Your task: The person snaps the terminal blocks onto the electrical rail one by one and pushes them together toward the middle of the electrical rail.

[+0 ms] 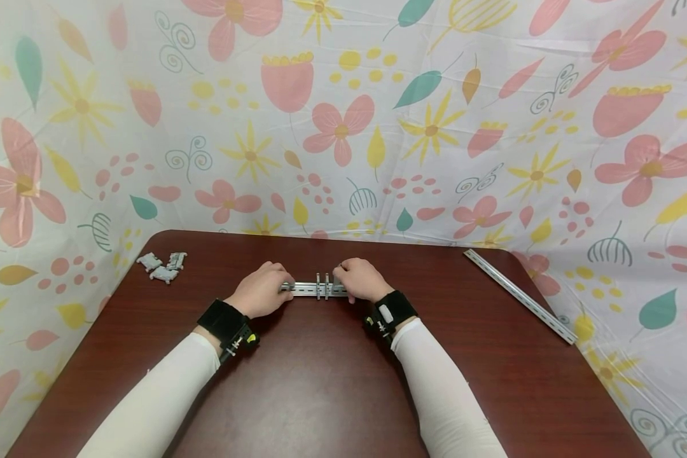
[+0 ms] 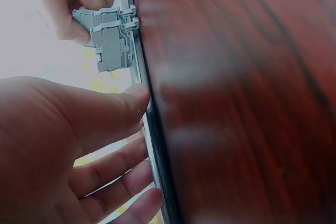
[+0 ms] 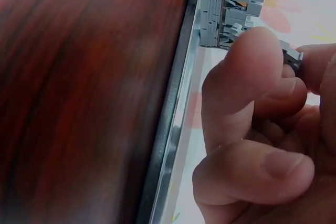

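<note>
In the head view, a short metal DIN rail (image 1: 305, 289) lies crosswise on the brown table. My left hand (image 1: 261, 289) grips its left end, with the thumb (image 2: 113, 106) on the near side and fingers spread along the far side. Two grey terminal blocks (image 1: 322, 287) stand upright side by side near the rail's middle; they also show in the left wrist view. Just right of them, my right hand (image 1: 364, 280) pinches another small grey terminal block (image 3: 291, 56) over the rail. Fingers hide most of that piece.
Several loose grey terminal blocks (image 1: 163, 274) lie at the table's back left. A longer slotted metal rail (image 1: 521, 296) lies slantwise near the right edge of the table (image 1: 298, 388). A flower-patterned curtain (image 1: 343, 127) hangs behind and at the sides.
</note>
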Demonstrator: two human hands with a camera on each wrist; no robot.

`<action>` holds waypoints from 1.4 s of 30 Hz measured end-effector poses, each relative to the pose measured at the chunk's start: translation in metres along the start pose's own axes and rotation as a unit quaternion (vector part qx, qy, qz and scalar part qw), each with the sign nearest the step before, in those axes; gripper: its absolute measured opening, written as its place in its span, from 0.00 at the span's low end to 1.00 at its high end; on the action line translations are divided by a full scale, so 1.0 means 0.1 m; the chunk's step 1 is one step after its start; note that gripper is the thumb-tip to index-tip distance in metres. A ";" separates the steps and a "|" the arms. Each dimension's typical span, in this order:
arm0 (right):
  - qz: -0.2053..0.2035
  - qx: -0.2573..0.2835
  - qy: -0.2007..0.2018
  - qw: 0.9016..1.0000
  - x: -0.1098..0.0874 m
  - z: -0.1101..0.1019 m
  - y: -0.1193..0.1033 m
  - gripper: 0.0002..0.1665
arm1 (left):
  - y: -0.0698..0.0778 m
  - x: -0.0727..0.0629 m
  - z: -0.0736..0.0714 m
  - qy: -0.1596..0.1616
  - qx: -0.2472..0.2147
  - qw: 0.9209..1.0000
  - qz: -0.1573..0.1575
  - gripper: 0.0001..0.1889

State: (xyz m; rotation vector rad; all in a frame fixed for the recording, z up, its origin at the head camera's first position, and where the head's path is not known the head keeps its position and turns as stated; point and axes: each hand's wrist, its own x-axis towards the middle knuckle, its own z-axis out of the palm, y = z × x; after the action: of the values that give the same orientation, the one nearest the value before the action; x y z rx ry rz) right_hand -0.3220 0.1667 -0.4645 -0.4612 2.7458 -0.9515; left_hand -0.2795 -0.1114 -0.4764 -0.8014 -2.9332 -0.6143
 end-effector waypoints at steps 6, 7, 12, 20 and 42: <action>-0.001 -0.015 -0.009 1.000 0.00 0.01 0.01 0.26 | -0.04 0.01 0.02 0.001 0.013 1.000 0.007 0.09; -0.001 -0.019 -0.010 1.000 0.01 0.01 0.01 0.27 | -0.04 0.01 0.02 0.001 0.014 1.000 0.007 0.09; 0.005 -0.037 -0.019 0.999 0.01 0.02 0.00 0.27 | -0.05 0.01 0.03 0.004 0.020 1.000 0.013 0.09; 0.021 -0.051 -0.037 0.998 0.02 0.04 -0.02 0.28 | -0.05 0.00 0.02 0.003 0.019 1.000 0.020 0.11; 0.028 -0.067 -0.060 0.996 0.01 0.04 -0.11 0.30 | -0.03 -0.02 -0.02 0.004 0.018 1.000 0.025 0.11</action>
State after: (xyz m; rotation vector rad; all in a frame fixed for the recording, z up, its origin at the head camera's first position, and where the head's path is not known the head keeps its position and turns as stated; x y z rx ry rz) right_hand -0.3192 0.1557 -0.4603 -0.4440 2.7089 -0.7057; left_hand -0.2798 -0.1153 -0.4764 -0.8619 -2.8986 -0.5570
